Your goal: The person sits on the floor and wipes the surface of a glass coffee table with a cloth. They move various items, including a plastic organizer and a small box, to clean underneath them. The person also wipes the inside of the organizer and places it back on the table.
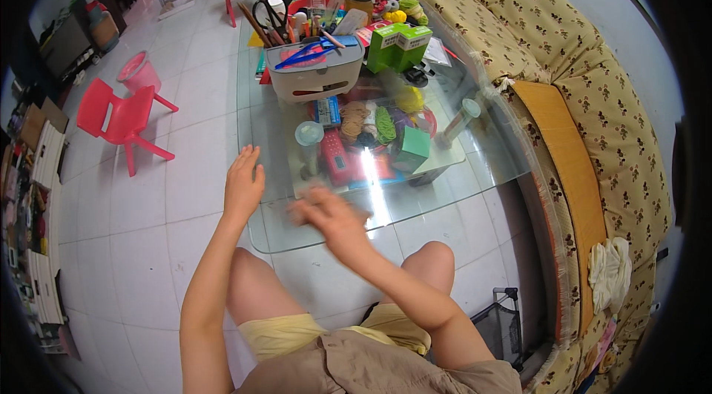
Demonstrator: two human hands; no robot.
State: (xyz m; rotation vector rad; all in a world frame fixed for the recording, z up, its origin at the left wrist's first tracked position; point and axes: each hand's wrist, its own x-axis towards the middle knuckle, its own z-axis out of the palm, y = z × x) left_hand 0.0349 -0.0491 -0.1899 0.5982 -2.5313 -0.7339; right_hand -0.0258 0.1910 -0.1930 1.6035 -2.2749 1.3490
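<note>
My left hand (pixel 245 182) is at the left edge of the glass-topped table (pixel 345 221). Its fingers are extended with the thumb apart, and it holds nothing. Blurred by motion, my right hand (pixel 336 218) is over the near part of the glass with its fingers apart and nothing visible in it. Whether either hand touches the glass, I cannot tell. On the shelf under the glass are a red telephone handset (pixel 335 157), a green box (pixel 413 149) and several balls of yarn (pixel 385 126).
A grey storage box (pixel 311 74) holds scissors (pixel 271 13) and pens, with blue tweezers (pixel 303 54) on its lid. Behind it are green cartons (pixel 397 46) and a jar (pixel 360 1). A patterned sofa (pixel 606 132) lines the right; a red chair (pixel 119 116) stands left.
</note>
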